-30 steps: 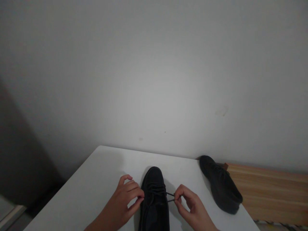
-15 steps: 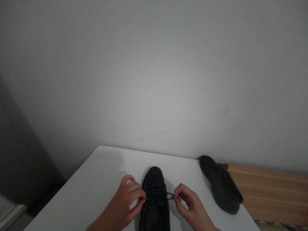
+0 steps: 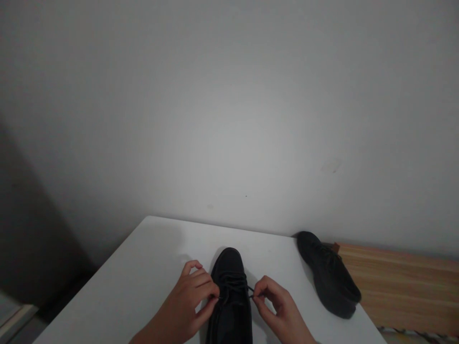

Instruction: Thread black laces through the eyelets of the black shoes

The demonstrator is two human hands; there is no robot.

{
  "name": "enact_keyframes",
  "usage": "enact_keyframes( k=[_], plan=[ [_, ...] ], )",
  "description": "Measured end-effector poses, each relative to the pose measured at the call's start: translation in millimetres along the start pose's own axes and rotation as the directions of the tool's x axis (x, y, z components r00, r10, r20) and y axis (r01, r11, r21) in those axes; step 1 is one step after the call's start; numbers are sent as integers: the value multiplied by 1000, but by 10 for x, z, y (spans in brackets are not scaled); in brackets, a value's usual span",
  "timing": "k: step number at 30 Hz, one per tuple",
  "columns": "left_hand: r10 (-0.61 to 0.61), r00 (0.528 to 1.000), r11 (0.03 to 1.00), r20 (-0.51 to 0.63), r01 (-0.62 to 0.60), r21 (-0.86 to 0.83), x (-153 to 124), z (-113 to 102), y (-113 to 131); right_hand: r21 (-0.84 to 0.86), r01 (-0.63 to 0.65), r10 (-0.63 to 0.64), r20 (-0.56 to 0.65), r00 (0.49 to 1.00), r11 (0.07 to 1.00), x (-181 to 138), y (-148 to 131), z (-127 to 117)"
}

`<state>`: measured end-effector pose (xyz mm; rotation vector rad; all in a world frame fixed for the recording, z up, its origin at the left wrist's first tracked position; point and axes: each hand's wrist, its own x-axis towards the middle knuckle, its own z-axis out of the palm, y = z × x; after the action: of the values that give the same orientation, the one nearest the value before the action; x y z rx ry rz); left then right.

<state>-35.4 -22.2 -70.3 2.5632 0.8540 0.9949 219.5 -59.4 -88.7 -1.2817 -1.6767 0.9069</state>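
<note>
A black lace-up shoe (image 3: 229,270) stands on the white table (image 3: 150,267) with its toe pointing away from me. My left hand (image 3: 188,298) is at its left side, thumb and fingers pinched on the black shoelace (image 3: 234,289). On the shoe's right side, my right hand (image 3: 274,306) pinches the other end of the lace close to the eyelets. Both hands sit just over the laced part of the shoe. The heel end is cut off by the bottom of the view.
A second black shoe (image 3: 328,274) lies near the table's right back corner, toe toward the wall. A plain grey wall (image 3: 229,119) rises behind the table. Slatted light wood (image 3: 405,286) lies to the right, below the table edge. Dark floor shows at left.
Both hands have drawn inward toward the shoe's middle. The stretch of lace that ran out to my right hand has shortened.
</note>
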Motion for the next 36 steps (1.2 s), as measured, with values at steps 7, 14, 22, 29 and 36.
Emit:
enact_keyframes(
  k=[7,14,22,29,36],
  plan=[
    [18,998,1000,-56,-18,-10,-37,84,-20,-24,31,-31,-6,999,999,-11,-26,71],
    [-28,998,1000,-52,28,1,-102,175,-99,-129,153,-163,-75,984,980,-21,16,9],
    [-47,999,997,-12,47,-66,-124,193,-75,-157,184,-196,-65,978,970,-66,32,68],
    [-113,992,992,-51,110,-60,-142,224,-24,-199,213,-229,-58,972,957,-121,30,120],
    [-94,995,996,-38,94,-9,-123,191,71,-254,238,-255,-37,966,938,-162,17,154]
  ],
)
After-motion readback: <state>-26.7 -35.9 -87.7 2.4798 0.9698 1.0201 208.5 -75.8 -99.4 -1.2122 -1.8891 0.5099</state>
